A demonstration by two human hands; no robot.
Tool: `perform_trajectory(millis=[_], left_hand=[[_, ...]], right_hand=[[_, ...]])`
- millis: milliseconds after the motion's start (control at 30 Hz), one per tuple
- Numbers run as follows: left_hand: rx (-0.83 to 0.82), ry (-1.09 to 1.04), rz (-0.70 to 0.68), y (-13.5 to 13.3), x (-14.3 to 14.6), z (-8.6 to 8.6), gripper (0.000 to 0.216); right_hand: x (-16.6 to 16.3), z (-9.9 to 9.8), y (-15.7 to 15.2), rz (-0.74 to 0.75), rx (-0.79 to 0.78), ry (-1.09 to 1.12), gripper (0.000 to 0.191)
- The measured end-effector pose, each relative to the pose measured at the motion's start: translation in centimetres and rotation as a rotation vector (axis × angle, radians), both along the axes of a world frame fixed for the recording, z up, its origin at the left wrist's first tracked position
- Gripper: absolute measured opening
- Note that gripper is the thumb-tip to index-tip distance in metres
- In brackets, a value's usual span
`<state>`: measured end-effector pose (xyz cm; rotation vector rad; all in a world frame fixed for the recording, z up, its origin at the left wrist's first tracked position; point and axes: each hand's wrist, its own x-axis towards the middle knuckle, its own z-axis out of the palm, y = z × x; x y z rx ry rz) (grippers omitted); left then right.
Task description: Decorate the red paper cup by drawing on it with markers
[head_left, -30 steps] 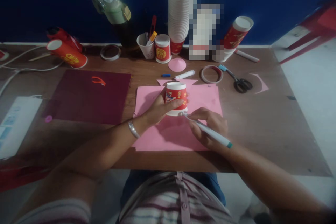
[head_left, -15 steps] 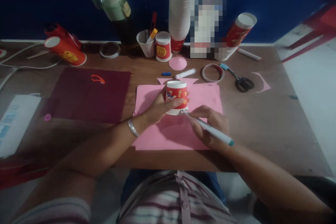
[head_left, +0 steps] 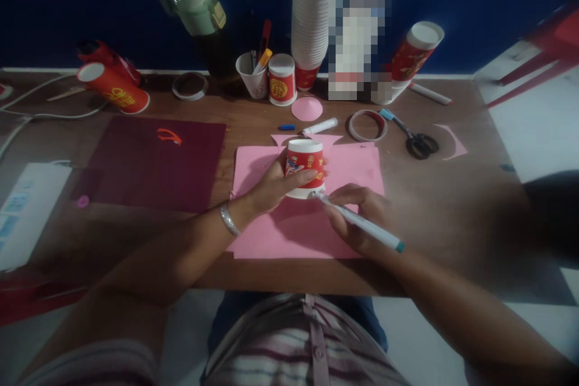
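My left hand point(head_left: 278, 181) is wrapped round a red and white paper cup point(head_left: 304, 160), with the thumb across its front. The cup stands upside down, its wider white rim low, over the pink paper point(head_left: 271, 235). Between the fingers of my right hand point(head_left: 359, 211) is a white marker pen point(head_left: 371, 230) with a green end. Its tip meets the cup's lower white band or lies very close to it; small dark marks show there. Behind the cup lie a white marker point(head_left: 320, 126), a small blue cap point(head_left: 286, 127) and a pink paper cone point(head_left: 306, 108).
To the right are a tape roll point(head_left: 367, 126), black scissors point(head_left: 421, 145) and a pink paper scrap point(head_left: 452, 142). A tall cup stack point(head_left: 316, 12) and a cup of pens point(head_left: 251, 75) stand at the back. A dark red sheet point(head_left: 163, 175) lies left, past a white box point(head_left: 31, 211).
Both hands, the cup and the marker are almost where they were. A dark blurred shape has come in over the table's right edge.
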<state>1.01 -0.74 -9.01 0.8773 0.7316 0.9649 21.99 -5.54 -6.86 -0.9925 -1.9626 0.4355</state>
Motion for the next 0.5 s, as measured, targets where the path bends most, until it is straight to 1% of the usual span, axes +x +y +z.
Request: perform_trajectory(millis=[100,300,500], left_hand=[[-0.002,0.015,0.005,-0.01,-0.01,0.05,0.060],[-0.014,0.011,0.005,-0.04,0.05,0.21,0.059],[0.005,0.013,-0.007,0.05,-0.01,-0.04,0.063]], right_hand=[[0.04,-0.01,-0.04,0.018,-0.012,0.028,0.006],[-0.16,-0.14,0.08,0.014,0.059,0.038,0.008],[-0.18,-0.44,-0.05,0.020,0.053,0.065,0.010]])
